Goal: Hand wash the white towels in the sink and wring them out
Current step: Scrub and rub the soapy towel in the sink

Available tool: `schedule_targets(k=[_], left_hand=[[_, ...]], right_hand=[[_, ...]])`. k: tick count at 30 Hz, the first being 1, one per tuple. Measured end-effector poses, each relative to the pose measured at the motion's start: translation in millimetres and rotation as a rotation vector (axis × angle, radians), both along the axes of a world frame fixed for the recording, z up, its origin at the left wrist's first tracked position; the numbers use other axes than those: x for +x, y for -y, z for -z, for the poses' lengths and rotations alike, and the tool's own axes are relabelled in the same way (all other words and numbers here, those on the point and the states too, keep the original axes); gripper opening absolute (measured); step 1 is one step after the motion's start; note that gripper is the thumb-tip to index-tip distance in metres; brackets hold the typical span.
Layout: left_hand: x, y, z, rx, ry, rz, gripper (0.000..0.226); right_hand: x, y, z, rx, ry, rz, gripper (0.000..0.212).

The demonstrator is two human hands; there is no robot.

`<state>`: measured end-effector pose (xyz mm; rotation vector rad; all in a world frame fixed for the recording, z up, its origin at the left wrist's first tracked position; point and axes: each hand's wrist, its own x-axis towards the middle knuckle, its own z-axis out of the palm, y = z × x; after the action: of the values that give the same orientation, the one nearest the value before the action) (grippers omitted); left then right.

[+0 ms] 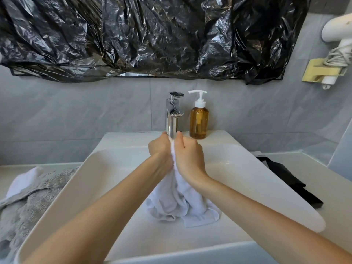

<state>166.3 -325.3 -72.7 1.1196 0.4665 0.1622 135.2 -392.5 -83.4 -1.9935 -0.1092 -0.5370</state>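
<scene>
Left hand (pixel 161 149) and right hand (pixel 187 152) both grip the bunched white cloth towel (pixel 179 202), its tail hanging below them into the white ceramic sink (pixel 99 180)

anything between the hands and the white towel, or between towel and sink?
Nothing visible. The left hand and right hand already grip the white towel at its bunched top, and its lower end hangs down into the sink below the faucet.

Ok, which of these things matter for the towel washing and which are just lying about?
In use:
left hand and right hand, both gripping the white towel
sink
tap
soap bottle
second white towel, left counter

Lying about:
grey towel
black cloth
hairdryer
black plastic sheet
</scene>
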Motion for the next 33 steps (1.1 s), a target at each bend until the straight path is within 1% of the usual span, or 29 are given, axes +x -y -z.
schedule_targets(k=[2,4,6,7,9,11,14,16,18,19,20,22,24,25,27,28,30,31,33], left_hand=[[-6.8,7.8,10.4,0.070,0.009,0.040,0.025],[-8.7,21.0,14.8,0.153,0.054,0.096,0.026],[-9.8,21.8,7.3,0.141,0.087,0.141,0.022],[-7.5,17.2,2.6,0.129,0.092,0.130,0.018],[0.9,6.4,1.8,0.105,0.057,0.077,0.018],[-2.3,5.1,8.0,0.115,0.046,0.057,0.018],[-6.3,13.9,4.1,0.157,0.104,0.182,0.011],[-10.0,7.3,-9.2,0.177,0.105,0.343,0.023],[-7.5,-8.7,-16.9,0.310,0.070,0.470,0.048],[-7.6,-16.0,-19.1,0.414,0.044,0.534,0.059],[-8.1,-22.5,-19.1,0.524,0.021,0.603,0.065],[-14.1,-28.2,-23.1,0.699,0.025,0.698,0.069],[-16.2,-29.4,-24.9,0.813,0.098,0.722,0.073],[-16.4,-28.5,-25.2,0.845,0.141,0.704,0.072],[-10.8,-27.5,-22.1,0.820,0.190,0.614,0.060],[-7.9,-27.6,-21.0,0.749,0.189,0.563,0.051],[-3.8,-28.3,-23.5,0.528,0.153,0.497,0.038],[-2.5,-30.0,-26.1,0.422,0.136,0.469,0.033],[0.8,-40.1,-31.6,0.267,0.105,0.362,0.028]], right_hand=[[13.0,5.7,-5.2,0.011,-0.048,0.038,0.052],[25.1,15.1,-13.0,0.080,-0.075,0.091,0.051],[26.3,19.3,-10.6,0.099,-0.045,0.128,0.051],[22.5,17.3,-7.2,0.095,-0.041,0.111,0.051],[13.8,8.2,-0.3,0.071,-0.039,0.045,0.051],[19.1,5.8,-1.3,0.057,-0.061,0.032,0.050],[39.5,16.0,-9.7,0.111,-0.067,0.074,0.050],[46.8,26.7,-11.2,0.157,-0.059,0.049,0.052],[47.5,39.1,-14.0,0.224,-0.075,-0.016,0.052],[47.4,44.6,-17.0,0.243,-0.092,-0.042,0.051],[47.3,49.1,-20.5,0.245,-0.111,-0.066,0.050],[48.2,54.3,-27.3,0.217,-0.172,-0.128,0.046],[45.8,54.8,-31.1,0.218,-0.267,-0.200,0.041],[47.3,55.7,-31.3,0.250,-0.294,-0.233,0.046],[53.3,59.5,-30.4,0.353,-0.314,-0.285,0.047],[55.2,61.2,-28.8,0.402,-0.328,-0.323,0.047],[59.0,63.3,-23.4,0.474,-0.386,-0.440,0.043],[61.0,63.3,-17.9,0.445,-0.430,-0.498,0.041],[60.0,59.8,-0.9,0.263,-0.515,-0.596,0.043]])
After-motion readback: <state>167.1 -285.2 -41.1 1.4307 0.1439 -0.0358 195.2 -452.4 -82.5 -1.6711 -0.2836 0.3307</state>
